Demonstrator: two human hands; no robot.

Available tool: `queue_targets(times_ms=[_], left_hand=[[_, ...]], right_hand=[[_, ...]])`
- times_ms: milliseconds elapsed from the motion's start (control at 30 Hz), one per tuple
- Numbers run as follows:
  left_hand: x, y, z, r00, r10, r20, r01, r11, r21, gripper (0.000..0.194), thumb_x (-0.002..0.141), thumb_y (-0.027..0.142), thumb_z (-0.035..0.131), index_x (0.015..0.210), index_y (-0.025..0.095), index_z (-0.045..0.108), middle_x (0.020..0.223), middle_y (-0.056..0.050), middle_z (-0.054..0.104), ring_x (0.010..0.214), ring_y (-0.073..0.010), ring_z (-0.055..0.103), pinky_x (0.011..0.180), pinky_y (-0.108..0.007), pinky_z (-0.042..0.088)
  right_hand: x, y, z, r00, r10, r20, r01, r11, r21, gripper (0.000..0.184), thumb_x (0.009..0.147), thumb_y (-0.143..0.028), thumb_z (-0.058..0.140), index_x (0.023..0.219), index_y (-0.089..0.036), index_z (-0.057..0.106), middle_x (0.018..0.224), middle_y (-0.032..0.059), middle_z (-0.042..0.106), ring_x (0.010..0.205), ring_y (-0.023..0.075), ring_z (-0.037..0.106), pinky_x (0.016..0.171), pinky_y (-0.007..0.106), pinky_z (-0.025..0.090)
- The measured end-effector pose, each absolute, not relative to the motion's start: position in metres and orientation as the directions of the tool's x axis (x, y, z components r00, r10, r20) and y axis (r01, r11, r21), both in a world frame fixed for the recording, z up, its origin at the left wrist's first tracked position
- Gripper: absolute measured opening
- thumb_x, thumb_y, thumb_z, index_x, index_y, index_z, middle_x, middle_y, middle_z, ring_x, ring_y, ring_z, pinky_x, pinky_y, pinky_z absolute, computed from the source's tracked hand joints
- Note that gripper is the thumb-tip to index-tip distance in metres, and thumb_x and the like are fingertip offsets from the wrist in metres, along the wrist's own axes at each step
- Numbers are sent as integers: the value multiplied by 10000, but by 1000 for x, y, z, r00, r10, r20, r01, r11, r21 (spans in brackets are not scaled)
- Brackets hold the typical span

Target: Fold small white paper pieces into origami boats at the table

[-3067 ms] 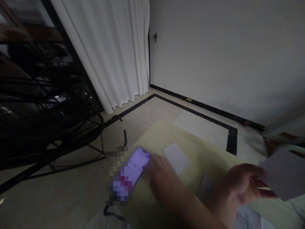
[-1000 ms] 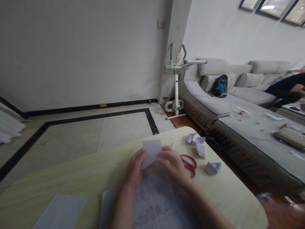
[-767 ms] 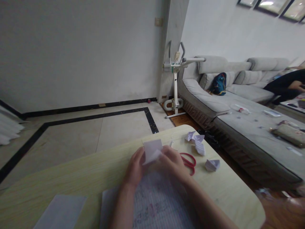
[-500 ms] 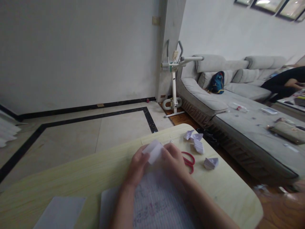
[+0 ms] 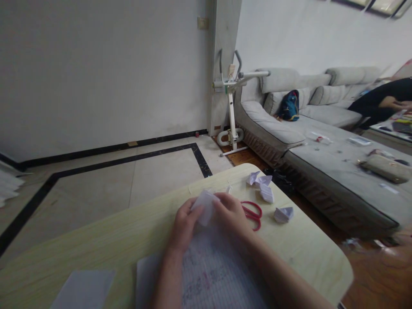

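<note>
Between my two hands is a small folded piece of white paper (image 5: 204, 207), raised over the table. My left hand (image 5: 186, 221) pinches its left side, thumb on top. The fingers of my right hand (image 5: 230, 213) close on its right edge, partly blurred. Beneath my forearms lies a lined sheet with handwriting (image 5: 212, 274), its top end hidden by the hands. Just right of my right hand are the red handles of scissors (image 5: 252, 214); their blades are hidden. Folded paper pieces (image 5: 265, 193) sit near the far right corner, and a folded paper boat (image 5: 283, 215) stands apart from them.
A blank white sheet (image 5: 85, 289) lies at the left front of the pale wooden table (image 5: 135, 234). Beyond the table stand a white exercise machine (image 5: 231, 103) and a grey sofa (image 5: 334, 171) with a blue backpack (image 5: 290, 105). A person in dark clothes (image 5: 380, 101) leans at the far right.
The folded paper has turned slightly in my hands, and my right fingers have shifted on its edge. The whole view has swung a little to the right.
</note>
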State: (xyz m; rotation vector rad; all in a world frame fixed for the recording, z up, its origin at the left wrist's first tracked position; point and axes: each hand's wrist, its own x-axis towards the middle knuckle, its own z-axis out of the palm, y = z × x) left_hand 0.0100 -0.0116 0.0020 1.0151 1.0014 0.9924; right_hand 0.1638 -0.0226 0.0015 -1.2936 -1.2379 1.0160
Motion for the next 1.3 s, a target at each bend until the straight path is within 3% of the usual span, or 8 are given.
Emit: queue_targets(times_ms=[200,367,533,767,933,1133,1300], left_hand=[[11,-14,3,293,940,-173,-233,246,941,396,756,360,659,1093,153,637,913,-72,684,763,-173,611,638,-224,444],[11,-15,9,312,940,-139,-152,194,969,376,743,331,680,1066,144,641,888,-61,680,778,-189,616,668,-238,449],[12,-14,8,320,937,-136,-203,208,957,375,770,338,655,1096,152,649,958,-76,694,829,-202,626,708,-255,450],[10,-14,13,249,959,-137,-223,194,955,392,796,435,601,992,109,695,884,-89,703,745,-200,610,631,-258,438],[11,-13,4,311,945,-104,-250,187,950,449,732,367,690,1107,131,615,923,-83,683,777,-186,618,664,-244,456],[14,-12,-5,236,960,-147,-203,197,959,298,732,310,695,987,165,642,834,-33,667,745,-151,603,668,-231,453],[13,-13,-3,252,951,-180,-210,235,949,255,764,368,655,904,156,668,803,-31,658,714,-143,586,622,-216,443]], right_hand=[[164,-25,6,166,986,24,148,-1,-989,260,814,-391,579,740,-152,647,645,12,612,598,137,538,528,225,415],[163,-25,10,216,976,29,105,7,-994,234,791,-381,599,719,-163,643,640,10,613,584,140,533,511,226,406],[162,-25,10,195,981,11,115,-12,-993,220,794,-363,594,713,-163,635,627,11,609,574,141,537,501,224,403],[161,-27,12,184,982,-35,95,-53,-994,243,800,-384,595,705,-163,624,598,-4,585,561,135,535,487,220,396],[162,-24,12,244,968,-53,-11,-51,-999,254,796,-397,600,714,-158,619,540,-18,544,515,127,513,489,224,397],[167,-22,10,240,970,-29,-99,-6,-995,225,792,-386,602,754,-166,625,579,-15,559,552,130,530,534,231,422],[170,-22,12,142,990,-15,-90,-2,-996,242,732,-366,656,896,-188,658,809,28,668,693,170,596,596,255,458]])
